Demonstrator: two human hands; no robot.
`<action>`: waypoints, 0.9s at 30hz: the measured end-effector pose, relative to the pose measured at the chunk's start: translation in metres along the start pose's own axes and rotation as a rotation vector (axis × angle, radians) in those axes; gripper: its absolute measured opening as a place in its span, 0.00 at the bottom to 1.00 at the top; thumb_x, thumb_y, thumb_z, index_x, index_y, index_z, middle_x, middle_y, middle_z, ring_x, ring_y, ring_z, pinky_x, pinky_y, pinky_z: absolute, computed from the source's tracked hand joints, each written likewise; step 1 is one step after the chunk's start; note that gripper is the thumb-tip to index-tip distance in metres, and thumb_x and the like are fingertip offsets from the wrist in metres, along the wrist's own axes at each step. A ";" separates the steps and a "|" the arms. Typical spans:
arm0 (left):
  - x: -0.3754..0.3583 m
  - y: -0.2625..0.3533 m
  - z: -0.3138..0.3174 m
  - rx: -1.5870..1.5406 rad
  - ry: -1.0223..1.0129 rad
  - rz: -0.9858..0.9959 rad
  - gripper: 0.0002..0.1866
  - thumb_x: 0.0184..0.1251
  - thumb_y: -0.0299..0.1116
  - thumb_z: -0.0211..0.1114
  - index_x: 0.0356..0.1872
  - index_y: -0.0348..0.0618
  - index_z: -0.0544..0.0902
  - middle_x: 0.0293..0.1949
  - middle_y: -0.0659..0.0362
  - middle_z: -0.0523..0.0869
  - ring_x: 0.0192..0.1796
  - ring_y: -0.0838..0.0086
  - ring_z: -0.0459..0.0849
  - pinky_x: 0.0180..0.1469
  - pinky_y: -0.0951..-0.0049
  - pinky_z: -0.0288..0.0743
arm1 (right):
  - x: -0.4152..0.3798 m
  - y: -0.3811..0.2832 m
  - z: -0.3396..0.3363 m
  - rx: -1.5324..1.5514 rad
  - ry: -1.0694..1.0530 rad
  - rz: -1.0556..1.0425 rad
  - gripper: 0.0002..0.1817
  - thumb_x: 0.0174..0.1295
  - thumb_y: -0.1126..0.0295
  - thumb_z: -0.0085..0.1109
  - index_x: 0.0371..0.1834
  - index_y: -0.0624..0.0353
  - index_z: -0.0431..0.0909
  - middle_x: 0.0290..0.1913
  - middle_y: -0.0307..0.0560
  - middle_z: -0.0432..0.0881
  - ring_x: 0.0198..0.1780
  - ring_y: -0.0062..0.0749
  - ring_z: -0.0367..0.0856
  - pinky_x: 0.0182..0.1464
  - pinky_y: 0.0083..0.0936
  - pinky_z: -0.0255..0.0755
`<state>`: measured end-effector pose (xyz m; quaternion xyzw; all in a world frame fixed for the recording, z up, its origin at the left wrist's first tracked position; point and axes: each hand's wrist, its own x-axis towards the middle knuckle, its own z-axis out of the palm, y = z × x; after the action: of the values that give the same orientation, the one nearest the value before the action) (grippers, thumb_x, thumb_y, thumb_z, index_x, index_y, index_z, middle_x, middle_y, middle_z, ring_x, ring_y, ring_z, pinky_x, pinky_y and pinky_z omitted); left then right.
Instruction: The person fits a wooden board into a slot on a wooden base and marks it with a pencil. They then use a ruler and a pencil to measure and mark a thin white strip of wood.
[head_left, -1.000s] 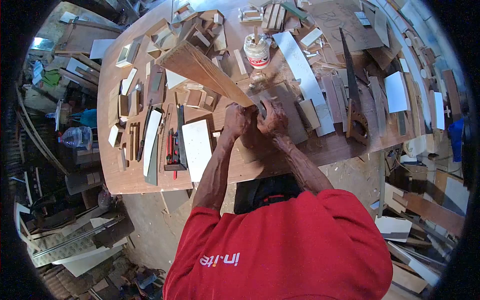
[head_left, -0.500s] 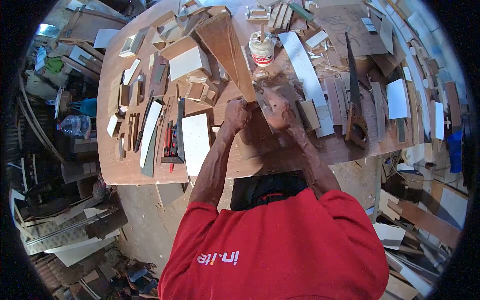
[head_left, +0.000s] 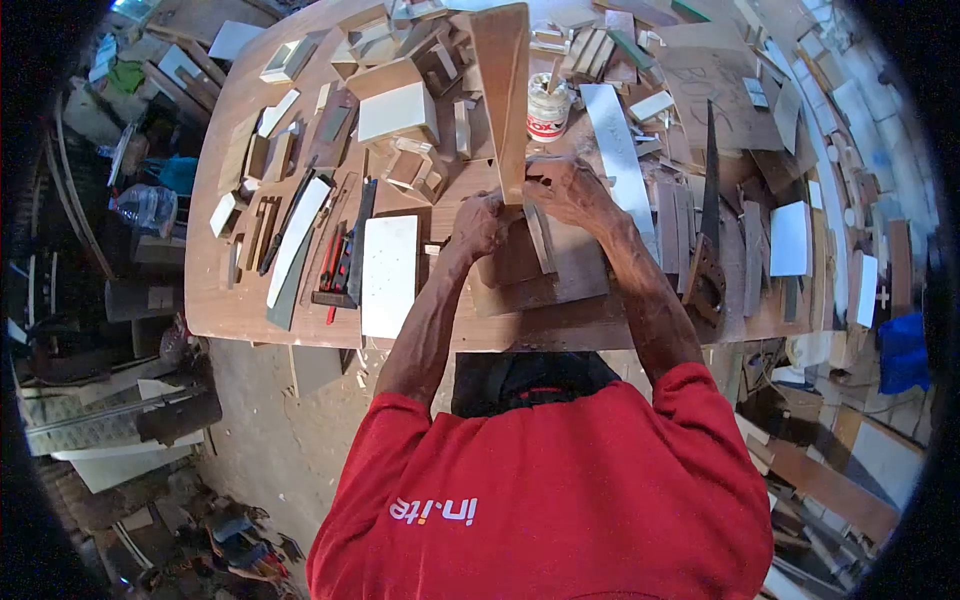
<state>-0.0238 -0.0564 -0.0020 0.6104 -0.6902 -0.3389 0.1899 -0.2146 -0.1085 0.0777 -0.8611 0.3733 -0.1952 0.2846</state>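
Note:
A long, tapering wooden board (head_left: 503, 95) rises in front of me, its narrow end low between my hands. My left hand (head_left: 480, 228) is closed round that lower end. Beside the board's right side is my right hand (head_left: 575, 190), its fingers curled inward; what they hold, if anything, is hidden. Just below the right hand a narrow wooden strip (head_left: 541, 242) stands on a flat brown board (head_left: 575, 275). A white tub with red lettering (head_left: 547, 112) sits right behind the right hand, a stick in its mouth.
Small wooden boxes (head_left: 398, 110) and a white panel (head_left: 390, 275) lie to the left, near a black and red tool (head_left: 345, 265). On the right are a handsaw (head_left: 708, 250), a long white strip (head_left: 618, 150) and wood offcuts. The worktable's front edge (head_left: 420, 345) runs before me.
The tapering board has swung from leaning left to nearly upright. My right hand has moved up to the board's lower side, and the narrow strip beneath it now shows.

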 end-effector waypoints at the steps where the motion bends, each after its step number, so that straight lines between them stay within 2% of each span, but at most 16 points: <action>1: -0.002 -0.009 0.003 0.089 0.124 0.212 0.17 0.51 0.32 0.65 0.44 0.43 0.83 0.38 0.49 0.85 0.44 0.52 0.82 0.49 0.58 0.75 | -0.001 0.000 0.001 0.048 0.041 -0.027 0.10 0.60 0.68 0.60 0.40 0.61 0.82 0.32 0.56 0.82 0.32 0.45 0.81 0.36 0.37 0.74; 2: -0.003 -0.018 0.007 0.183 0.247 0.423 0.20 0.54 0.37 0.70 0.49 0.46 0.82 0.39 0.50 0.86 0.43 0.55 0.82 0.50 0.60 0.75 | 0.000 0.001 0.003 0.098 0.083 -0.053 0.09 0.60 0.69 0.60 0.40 0.61 0.82 0.32 0.56 0.82 0.32 0.45 0.81 0.36 0.36 0.74; 3: -0.008 -0.019 0.007 0.184 0.254 0.416 0.20 0.54 0.37 0.70 0.49 0.46 0.82 0.39 0.50 0.86 0.43 0.55 0.82 0.50 0.60 0.75 | 0.000 0.002 0.005 0.099 0.077 -0.061 0.09 0.60 0.69 0.60 0.40 0.61 0.82 0.32 0.56 0.82 0.32 0.45 0.81 0.36 0.36 0.74; 5: -0.022 -0.020 0.013 0.044 0.389 0.218 0.23 0.53 0.35 0.71 0.52 0.47 0.80 0.50 0.52 0.83 0.52 0.56 0.78 0.56 0.59 0.72 | 0.000 0.005 0.009 0.172 0.112 -0.073 0.11 0.62 0.66 0.61 0.40 0.62 0.82 0.30 0.52 0.82 0.31 0.42 0.81 0.37 0.39 0.73; 8: -0.033 -0.016 0.022 0.149 0.471 0.080 0.21 0.52 0.35 0.72 0.50 0.49 0.81 0.53 0.53 0.80 0.55 0.54 0.74 0.57 0.60 0.71 | -0.001 0.001 0.002 0.099 0.066 -0.052 0.10 0.61 0.67 0.61 0.40 0.62 0.82 0.31 0.53 0.83 0.33 0.43 0.82 0.39 0.38 0.74; 15: -0.034 -0.013 0.041 0.208 0.486 -0.040 0.19 0.54 0.40 0.71 0.48 0.49 0.84 0.49 0.55 0.81 0.54 0.55 0.74 0.57 0.58 0.69 | 0.000 -0.004 -0.003 0.130 0.029 -0.028 0.10 0.60 0.70 0.61 0.42 0.62 0.81 0.35 0.54 0.83 0.36 0.45 0.83 0.41 0.38 0.76; 17: -0.033 -0.007 0.042 0.235 0.500 -0.053 0.17 0.56 0.43 0.70 0.46 0.53 0.86 0.48 0.58 0.81 0.55 0.57 0.73 0.56 0.55 0.68 | 0.000 -0.005 -0.004 0.134 0.018 -0.039 0.10 0.60 0.70 0.60 0.43 0.62 0.81 0.36 0.55 0.83 0.37 0.45 0.83 0.42 0.38 0.76; 24: -0.028 -0.014 0.053 0.233 0.582 -0.067 0.14 0.57 0.46 0.69 0.43 0.56 0.87 0.46 0.63 0.82 0.55 0.58 0.73 0.54 0.50 0.65 | 0.005 -0.002 -0.005 0.114 -0.030 -0.033 0.11 0.61 0.67 0.58 0.41 0.62 0.80 0.35 0.56 0.83 0.38 0.46 0.83 0.43 0.39 0.75; 26: -0.028 -0.014 0.055 0.230 0.582 -0.083 0.14 0.58 0.46 0.69 0.43 0.56 0.88 0.46 0.64 0.82 0.54 0.59 0.73 0.54 0.51 0.64 | 0.005 0.006 0.000 0.121 0.038 -0.128 0.11 0.63 0.66 0.60 0.42 0.62 0.83 0.32 0.57 0.83 0.32 0.44 0.82 0.37 0.36 0.74; 27: -0.028 -0.014 0.056 0.229 0.583 -0.089 0.14 0.58 0.46 0.69 0.43 0.56 0.88 0.46 0.64 0.82 0.54 0.59 0.73 0.54 0.51 0.64 | 0.005 0.004 -0.001 0.123 0.033 -0.131 0.11 0.63 0.66 0.60 0.42 0.62 0.83 0.32 0.57 0.83 0.32 0.44 0.82 0.37 0.36 0.74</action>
<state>-0.0460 -0.0162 -0.0464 0.7288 -0.6131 -0.0776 0.2949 -0.2139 -0.1152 0.0760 -0.8613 0.3083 -0.2498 0.3174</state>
